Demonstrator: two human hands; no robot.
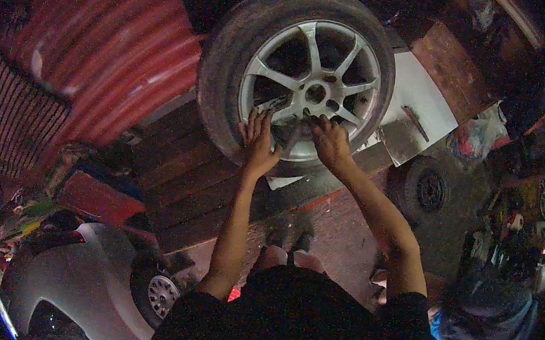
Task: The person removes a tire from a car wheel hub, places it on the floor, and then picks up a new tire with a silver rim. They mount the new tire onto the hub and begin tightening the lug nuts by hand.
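A car wheel [221,94] with a dark tyre and a silver multi-spoke alloy rim [313,41] lies face up on a wooden bench. My left hand [261,144] rests at the near left part of the rim, its fingers stretched over the spokes and the thumb apart. My right hand [332,144] is at the near right side, just below the hub hole [316,94]. Its fingers are bent against a spoke near the bolt holes; whatever they pinch is hidden. Between the hands, the rim's gap looks dark and smudged.
The bench [180,191] has wooden planks, with a stained white board [425,96] right of the wheel. Red corrugated sheeting [115,46] rises at left. A silver car [87,283] stands lower left. Another tyre [416,189] and a person in dark clothes [490,315] are at right.
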